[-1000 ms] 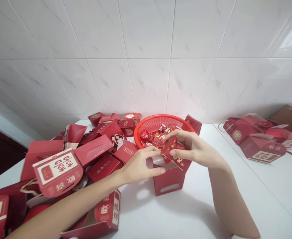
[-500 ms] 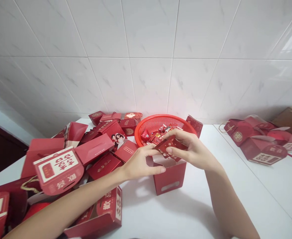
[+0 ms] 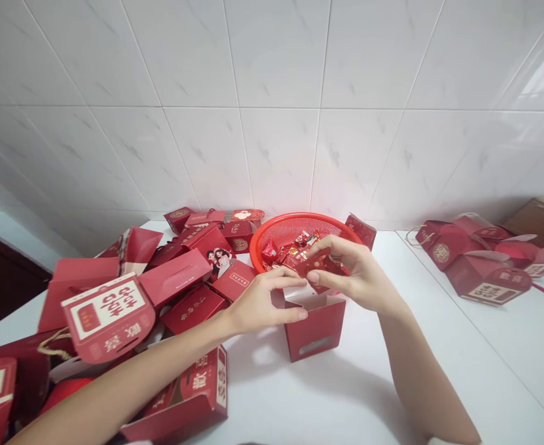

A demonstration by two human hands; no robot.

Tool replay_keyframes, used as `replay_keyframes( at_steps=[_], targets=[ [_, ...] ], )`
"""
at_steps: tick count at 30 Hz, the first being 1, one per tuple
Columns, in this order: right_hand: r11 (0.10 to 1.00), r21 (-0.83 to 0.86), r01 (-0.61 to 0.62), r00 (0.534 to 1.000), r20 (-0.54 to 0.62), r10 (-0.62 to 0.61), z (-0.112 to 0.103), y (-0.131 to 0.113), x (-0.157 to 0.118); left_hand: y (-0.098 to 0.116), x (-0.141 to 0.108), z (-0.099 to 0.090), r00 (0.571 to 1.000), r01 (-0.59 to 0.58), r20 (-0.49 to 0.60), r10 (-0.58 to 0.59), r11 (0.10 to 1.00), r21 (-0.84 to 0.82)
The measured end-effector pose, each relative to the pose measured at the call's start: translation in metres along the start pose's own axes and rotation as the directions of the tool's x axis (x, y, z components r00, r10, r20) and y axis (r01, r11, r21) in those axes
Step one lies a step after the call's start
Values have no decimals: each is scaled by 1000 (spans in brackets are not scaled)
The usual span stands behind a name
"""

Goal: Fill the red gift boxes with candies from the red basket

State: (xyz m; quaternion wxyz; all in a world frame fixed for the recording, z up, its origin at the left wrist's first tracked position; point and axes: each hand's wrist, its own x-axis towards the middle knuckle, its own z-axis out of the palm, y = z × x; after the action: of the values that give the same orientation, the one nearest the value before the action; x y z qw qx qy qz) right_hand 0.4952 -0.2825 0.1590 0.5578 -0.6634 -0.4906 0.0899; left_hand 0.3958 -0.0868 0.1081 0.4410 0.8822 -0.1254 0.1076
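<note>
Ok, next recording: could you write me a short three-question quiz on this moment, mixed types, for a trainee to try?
1. Multiple choice: what does the right hand hold?
A) a rope handle
B) a red packet
C) a cardboard carton

2. True or false: the red basket stands between the open box and the tiled wall.

3. Fill in the blank: as the person sees it, the left hand is at the ____ side of the open box.

Key: 1. B; 2. True; 3. left
</note>
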Motion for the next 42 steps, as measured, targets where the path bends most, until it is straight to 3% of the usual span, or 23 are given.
replay_keyframes(
  at_steps=[5,11,15,18,23,27,35,42],
  targets=[
    [998,-63,11,979,204,2,3,2,3,1,0,1,1000,-20,9,21,999,-40],
    [987,-162,11,998,55,-2,-14,-3,-4,-2,-1,1,1000,-21,15,22,998,-67],
    [974,-228,17,1000,-3,-18,-28,-10,-9,1,-4,3,998,-67,-1,67,998,13],
    [957,-291,-15,999,38,27,-38,-11,-12,1,-6,5,991,-130,-11,131,989,73],
    [918,-392,-56,967,206,147,-47,-5,-14,-6,-6,9,982,-154,-101,160,986,70],
    [903,-424,-64,942,272,194,-44,3,-13,-11,-4,10,959,-247,-121,255,966,78],
    [863,-504,24,867,441,234,-23,17,-6,-11,-7,15,942,-296,-121,313,945,136],
    [863,-502,-56,867,403,291,-19,20,-6,-20,-8,16,887,-410,-134,442,887,214]
  ],
)
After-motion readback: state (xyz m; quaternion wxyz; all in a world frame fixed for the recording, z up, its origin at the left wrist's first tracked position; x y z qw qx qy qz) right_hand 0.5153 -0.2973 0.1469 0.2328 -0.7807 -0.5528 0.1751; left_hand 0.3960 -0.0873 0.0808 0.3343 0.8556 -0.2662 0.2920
